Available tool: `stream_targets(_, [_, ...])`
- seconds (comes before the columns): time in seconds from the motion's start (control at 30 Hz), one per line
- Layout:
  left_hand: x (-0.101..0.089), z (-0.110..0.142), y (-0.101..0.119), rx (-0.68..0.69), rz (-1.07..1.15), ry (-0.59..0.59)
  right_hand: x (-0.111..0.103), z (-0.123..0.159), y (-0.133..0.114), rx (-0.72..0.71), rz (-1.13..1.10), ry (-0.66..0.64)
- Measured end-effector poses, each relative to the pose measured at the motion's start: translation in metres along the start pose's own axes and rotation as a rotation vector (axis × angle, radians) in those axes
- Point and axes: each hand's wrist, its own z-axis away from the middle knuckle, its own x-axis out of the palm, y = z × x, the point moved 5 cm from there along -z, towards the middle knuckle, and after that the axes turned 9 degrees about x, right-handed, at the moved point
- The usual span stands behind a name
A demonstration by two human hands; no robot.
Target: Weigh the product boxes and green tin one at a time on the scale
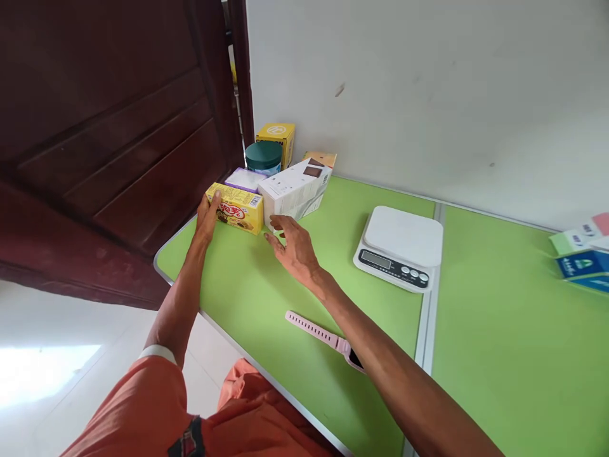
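Note:
My left hand (208, 214) grips the left end of a yellow snack box (240, 212), its thumb on the front and the fingers out of sight behind. The box stands on the green table. Just right of its other end is my right hand (295, 246), open, thumb and fingers apart, with nothing between them. Those fingertips are close to the front of a white carton (297, 190); whether they touch it I cannot tell. Behind the yellow box lies a purple-edged white box (245, 179). A pink-strapped smartwatch (316, 330) lies partly under my right forearm.
A white kitchen scale (402, 244) sits mid-table by the metal seam. A green-lidded tub (264, 157) and a yellow carton (281, 136) stand in the back corner. Blue and green boxes (583, 263) are at the far right. A dark door (118, 127) borders the left.

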Motion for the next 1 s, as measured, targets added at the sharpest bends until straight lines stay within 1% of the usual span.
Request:
stream_targets(0.07, [0.002, 0.003, 0.001, -0.007, 0.059, -0.093, 0.006, 0.005, 0.004, 0.019, -0.018, -0.025])
stream_targets(0.13, [0.002, 0.011, 0.005, -0.030, 0.087, -0.186, 0.010, 0.010, 0.010, 0.041, -0.042, -0.039])
stream_targets(0.2, [0.000, 0.023, 0.007, -0.097, 0.078, -0.283, 0.010, 0.017, 0.020, 0.058, -0.066, -0.035])
stream_targets(0.27, [-0.002, 0.040, 0.009, -0.191, 0.047, -0.371, 0.007, 0.026, 0.030, 0.075, -0.067, -0.016])
stream_targets(0.33, [-0.003, 0.059, 0.013, -0.260, 0.021, -0.441, 0.000, 0.036, 0.041, 0.094, -0.053, 0.002])
stream_targets(0.43, [-0.001, 0.085, 0.023, -0.299, 0.003, -0.521, -0.012, 0.054, 0.051, 0.095, -0.055, 0.000])
stream_targets(0.53, [0.010, 0.106, 0.035, -0.300, -0.015, -0.614, -0.031, 0.069, 0.053, 0.094, -0.054, -0.003])
stream_targets(0.6, [0.022, 0.112, 0.046, -0.255, -0.031, -0.644, -0.051, 0.078, 0.052, 0.114, -0.054, 0.007])
stream_targets(0.67, [0.040, 0.111, 0.061, -0.160, -0.036, -0.646, -0.077, 0.086, 0.050, 0.136, -0.073, 0.033])
stream_targets(0.7, [0.053, 0.108, 0.070, -0.100, -0.028, -0.646, -0.092, 0.089, 0.050, 0.145, -0.083, 0.060])
stream_targets(0.77, [0.087, 0.100, 0.089, 0.019, 0.005, -0.657, -0.128, 0.094, 0.051, 0.168, -0.098, 0.148])
stream_targets(0.87, [0.152, 0.088, 0.108, 0.149, 0.109, -0.697, -0.182, 0.102, 0.060, 0.222, -0.104, 0.332])
stream_targets(0.93, [0.199, 0.084, 0.113, 0.190, 0.212, -0.732, -0.212, 0.106, 0.072, 0.256, -0.089, 0.456])
stream_targets(1.0, [0.241, 0.082, 0.111, 0.202, 0.301, -0.755, -0.234, 0.109, 0.087, 0.280, -0.071, 0.559])
